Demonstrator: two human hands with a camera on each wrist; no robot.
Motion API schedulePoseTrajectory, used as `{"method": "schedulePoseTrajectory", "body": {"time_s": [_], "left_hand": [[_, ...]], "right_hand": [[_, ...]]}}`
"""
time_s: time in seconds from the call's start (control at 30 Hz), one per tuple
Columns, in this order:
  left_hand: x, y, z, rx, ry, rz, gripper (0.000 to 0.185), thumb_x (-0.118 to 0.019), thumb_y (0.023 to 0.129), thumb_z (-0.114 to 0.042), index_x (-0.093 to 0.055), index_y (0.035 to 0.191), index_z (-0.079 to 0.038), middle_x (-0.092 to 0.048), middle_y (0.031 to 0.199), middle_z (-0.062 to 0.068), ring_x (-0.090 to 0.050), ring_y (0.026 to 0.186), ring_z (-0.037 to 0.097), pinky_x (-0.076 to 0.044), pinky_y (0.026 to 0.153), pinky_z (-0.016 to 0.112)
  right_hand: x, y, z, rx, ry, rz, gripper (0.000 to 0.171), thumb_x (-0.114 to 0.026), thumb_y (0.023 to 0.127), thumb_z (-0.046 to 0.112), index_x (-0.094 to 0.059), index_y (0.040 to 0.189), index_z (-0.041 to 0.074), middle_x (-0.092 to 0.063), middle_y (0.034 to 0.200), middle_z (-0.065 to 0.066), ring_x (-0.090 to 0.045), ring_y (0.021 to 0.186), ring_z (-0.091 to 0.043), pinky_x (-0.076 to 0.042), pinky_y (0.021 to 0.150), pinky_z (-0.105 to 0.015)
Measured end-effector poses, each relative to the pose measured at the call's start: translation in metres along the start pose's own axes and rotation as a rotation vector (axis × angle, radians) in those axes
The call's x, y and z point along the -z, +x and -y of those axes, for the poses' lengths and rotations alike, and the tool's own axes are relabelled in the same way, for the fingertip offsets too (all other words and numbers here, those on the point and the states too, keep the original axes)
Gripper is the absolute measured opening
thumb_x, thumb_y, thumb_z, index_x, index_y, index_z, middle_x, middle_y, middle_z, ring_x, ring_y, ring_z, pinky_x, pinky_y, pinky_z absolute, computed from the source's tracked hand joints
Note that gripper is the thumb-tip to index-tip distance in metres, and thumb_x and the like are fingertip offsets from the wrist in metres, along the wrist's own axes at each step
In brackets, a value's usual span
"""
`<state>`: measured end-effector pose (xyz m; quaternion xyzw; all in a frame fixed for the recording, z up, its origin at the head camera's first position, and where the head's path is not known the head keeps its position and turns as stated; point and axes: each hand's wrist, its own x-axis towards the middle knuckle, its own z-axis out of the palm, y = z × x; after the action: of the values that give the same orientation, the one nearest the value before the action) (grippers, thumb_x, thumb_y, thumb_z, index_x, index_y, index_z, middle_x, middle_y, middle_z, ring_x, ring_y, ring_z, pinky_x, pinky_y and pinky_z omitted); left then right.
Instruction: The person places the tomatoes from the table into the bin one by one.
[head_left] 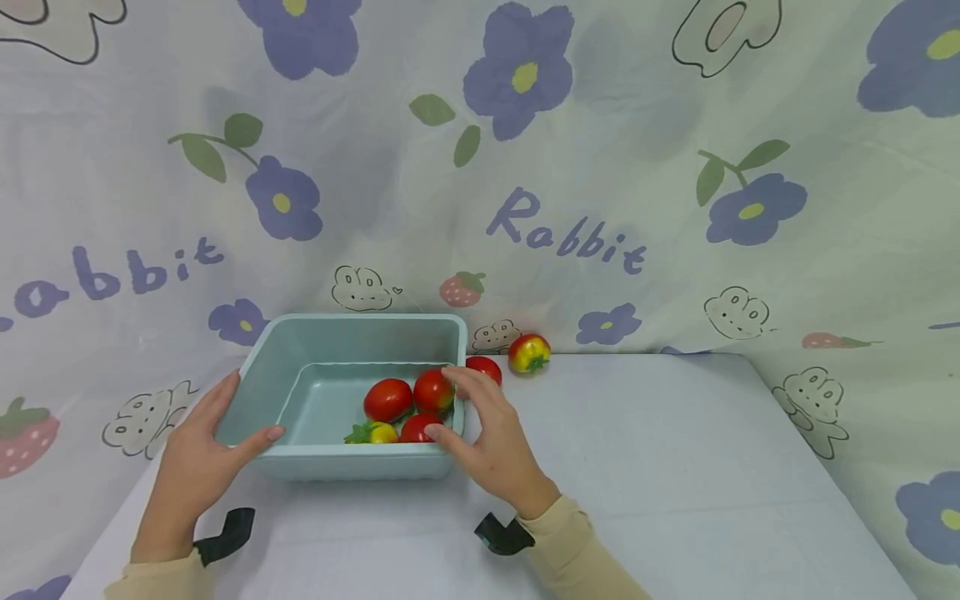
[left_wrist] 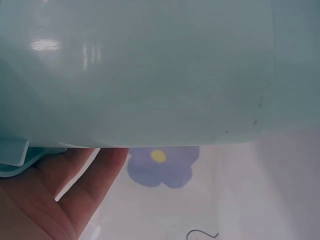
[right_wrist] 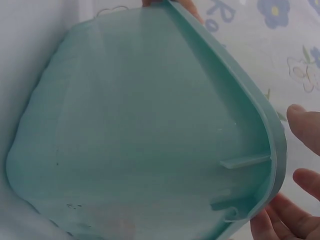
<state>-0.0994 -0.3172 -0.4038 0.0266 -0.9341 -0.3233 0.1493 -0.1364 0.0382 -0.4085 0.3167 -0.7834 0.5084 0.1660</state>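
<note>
Nearest me, my two wrists come in over the white table [head_left: 660, 467], each in a cream sleeve with a black strap end sticking out beside it. My left hand [head_left: 197, 462] holds the left near corner of the pale teal rectangular plastic basin [head_left: 352, 337]: the thumb lies curled over the near rim and the other fingers run up along the outside of the left wall. The left wrist view shows the same grip from below, with my palm [left_wrist: 60, 195] under the basin's lip and its smooth outer wall [left_wrist: 150, 70] filling most of the picture. My right hand [head_left: 491, 442] grasps the right near corner, thumb [head_left: 442, 433] hooked over the rim toward the inside and fingers spread along the top of the right wall. From the right wrist the basin's outer side and flanged rim [right_wrist: 240, 95] show close up, my fingertips [right_wrist: 305, 125] just past the rim.

The basin sits on the table between my hands. Inside it, toward the right near corner, lie several round red plastic tomatoes [head_left: 388, 399] and a red-and-yellow one with a green stalk [head_left: 378, 432], all bunched together.

Just beyond the basin's right wall another red tomato [head_left: 484, 368] rests on the table, and a little farther back a red-and-yellow tomato [head_left: 529, 352] lies near the hanging floral cloth printed with purple flowers and the word Rabbit [head_left: 570, 237].
</note>
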Motion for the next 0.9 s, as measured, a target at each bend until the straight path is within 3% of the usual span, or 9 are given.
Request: {"method": "schedulePoseTrajectory", "body": {"time_s": [0.17,0.4,0.7,0.9], "left_hand": [[0.000,0.000,-0.001,0.001,0.004,-0.003,0.100,-0.077,0.088,-0.040,-0.018,0.161,-0.006,-0.022,0.162,0.027,-0.020,0.146,0.053,-0.024,0.105,0.078],[0.000,0.001,-0.001,0.009,0.014,-0.004,0.101,-0.077,0.088,-0.041,-0.017,0.160,-0.006,-0.022,0.161,0.028,-0.020,0.146,0.053,-0.024,0.105,0.078],[0.000,0.001,-0.003,0.039,0.021,0.006,0.102,-0.076,0.088,-0.044,-0.015,0.161,-0.006,-0.020,0.162,0.027,-0.020,0.145,0.053,-0.025,0.104,0.078],[0.000,0.003,-0.004,0.033,0.021,0.007,0.102,-0.076,0.088,-0.044,-0.016,0.161,-0.006,-0.021,0.162,0.027,-0.021,0.144,0.054,-0.027,0.102,0.079]], "right_hand": [[0.003,0.002,-0.005,0.001,0.021,-0.032,0.058,-0.076,0.091,0.022,-0.052,0.142,0.009,-0.053,0.142,-0.002,-0.056,0.124,-0.025,-0.053,0.101,-0.039],[0.010,0.005,-0.016,-0.015,-0.030,-0.077,0.056,-0.075,0.092,0.020,-0.052,0.142,0.006,-0.054,0.142,-0.004,-0.050,0.132,-0.018,-0.046,0.108,-0.039],[0.011,0.009,-0.034,-0.052,-0.051,-0.102,0.054,-0.075,0.092,0.019,-0.053,0.140,0.008,-0.055,0.141,-0.005,-0.053,0.129,-0.023,-0.050,0.102,-0.049],[0.012,0.015,-0.046,-0.080,-0.059,-0.119,0.051,-0.071,0.095,0.023,-0.053,0.140,0.006,-0.056,0.141,-0.008,-0.053,0.129,-0.022,-0.050,0.103,-0.047]]}}
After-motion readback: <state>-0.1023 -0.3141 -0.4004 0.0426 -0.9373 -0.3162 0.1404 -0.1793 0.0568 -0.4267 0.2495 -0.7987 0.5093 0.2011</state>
